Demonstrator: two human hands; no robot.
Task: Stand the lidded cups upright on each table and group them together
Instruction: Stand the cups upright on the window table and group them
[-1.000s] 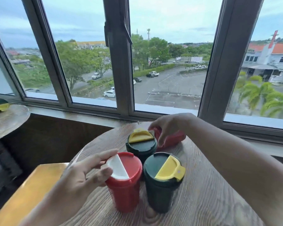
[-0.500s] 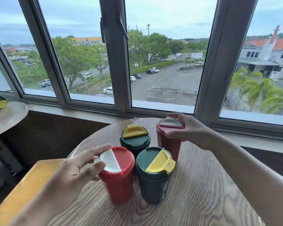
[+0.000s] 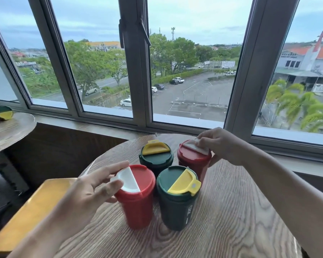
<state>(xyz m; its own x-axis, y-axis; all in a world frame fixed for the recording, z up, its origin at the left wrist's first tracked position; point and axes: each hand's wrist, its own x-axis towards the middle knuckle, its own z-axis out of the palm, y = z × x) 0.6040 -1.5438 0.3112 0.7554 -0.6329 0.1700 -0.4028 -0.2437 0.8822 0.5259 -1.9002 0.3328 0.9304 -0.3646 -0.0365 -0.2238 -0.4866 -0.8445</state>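
Head view, the only one available: I am looking down at a round wooden table (image 3: 231, 211) set against the window (image 3: 175, 71). Four lidded cups are standing upright near the middle of the surface, bunched toward its far edge. Near red cup (image 3: 136, 198) and near green cup (image 3: 177, 200) are sitting side by side, just about touching. Far green cup (image 3: 156, 157) is standing behind them, and far red cup (image 3: 193, 161) is beside it toward the right edge.

My left hand (image 3: 88, 194) is curling loosely around the near red cup, fingertips resting on the white lid flap, thumb against the wall. My right hand (image 3: 220, 146) is gripping the far red cup from the top and side, fingers over its lid.

Judgement: this table is nearly finished, and the step in hand is closing the last gaps. To do it well, I am planning to slide each red cup inward along the surface instead of lifting, pressing low on the wall so nothing is tipping, and easing off once the walls meet.

At the left, a second table (image 3: 9, 131) is showing, with another green cup (image 3: 3, 112) lying on its side near the far edge. That one is remaining to be stood up.
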